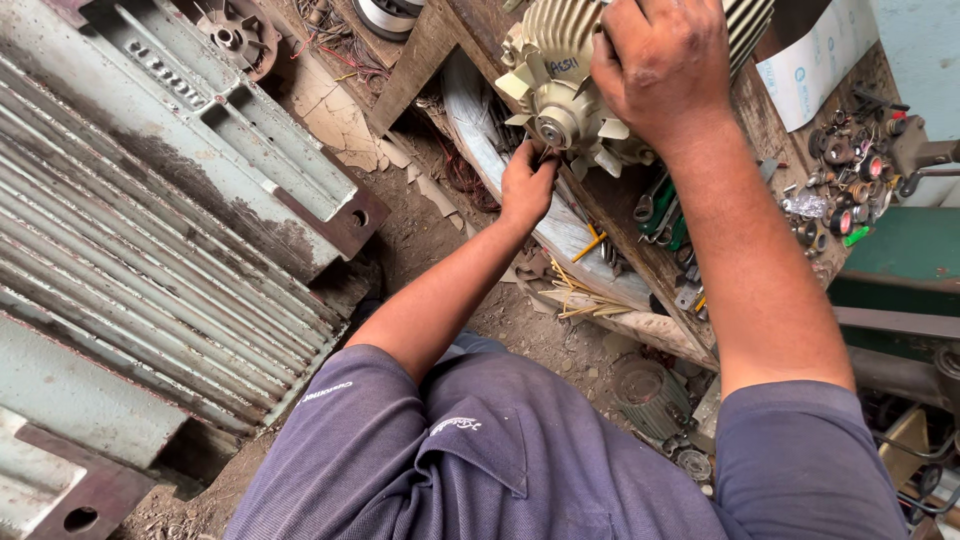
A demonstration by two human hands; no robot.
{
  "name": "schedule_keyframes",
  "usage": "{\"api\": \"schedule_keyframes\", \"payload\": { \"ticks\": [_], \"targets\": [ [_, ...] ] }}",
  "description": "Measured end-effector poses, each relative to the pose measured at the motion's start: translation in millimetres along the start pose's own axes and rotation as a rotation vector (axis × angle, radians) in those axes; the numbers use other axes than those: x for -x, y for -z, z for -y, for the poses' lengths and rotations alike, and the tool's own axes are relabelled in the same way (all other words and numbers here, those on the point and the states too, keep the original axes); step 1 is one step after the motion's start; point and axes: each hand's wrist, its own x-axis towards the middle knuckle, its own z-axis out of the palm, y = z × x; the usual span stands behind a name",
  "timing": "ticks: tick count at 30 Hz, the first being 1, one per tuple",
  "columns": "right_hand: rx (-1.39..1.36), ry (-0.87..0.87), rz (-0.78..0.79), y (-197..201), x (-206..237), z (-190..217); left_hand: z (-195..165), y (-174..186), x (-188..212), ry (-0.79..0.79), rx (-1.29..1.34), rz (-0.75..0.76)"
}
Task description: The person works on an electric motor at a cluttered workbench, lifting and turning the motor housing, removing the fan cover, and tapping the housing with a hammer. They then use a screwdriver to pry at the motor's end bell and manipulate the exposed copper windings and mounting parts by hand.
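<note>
Right hand [660, 62] clamped over cream finned motor [560, 90] at bench [640, 255] edge | left hand [527, 185] pinched closed at fan hub, what it grips hidden | risk: motor could roll off if grip loosens; fan blades may nick fingers.

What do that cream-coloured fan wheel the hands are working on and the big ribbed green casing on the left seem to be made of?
The fan wheel looks like moulded plastic: matte cream blades, thick and smooth, though painted metal is possible. The ribbed casing looks like cast metal, probably iron: faded green paint, worn and rusty brown in patches. The left hand touches the fan's hub; the right hand grips the body above.
</note>
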Motion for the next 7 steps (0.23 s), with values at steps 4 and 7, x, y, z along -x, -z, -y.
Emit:
{"api": "schedule_keyframes", "payload": {
  "ticks": [4,7],
  "targets": [
    [-0.006,0.026,-0.034,-1.5,4.2,-2.2,1.8,0.9,1.2,0.172,0.134,0.055],
    [-0.012,-0.019,0.015,-8.0,5.3,-4.2,2.4,-1.1,3.8,0.222,0.181,0.075]
  ]
}}
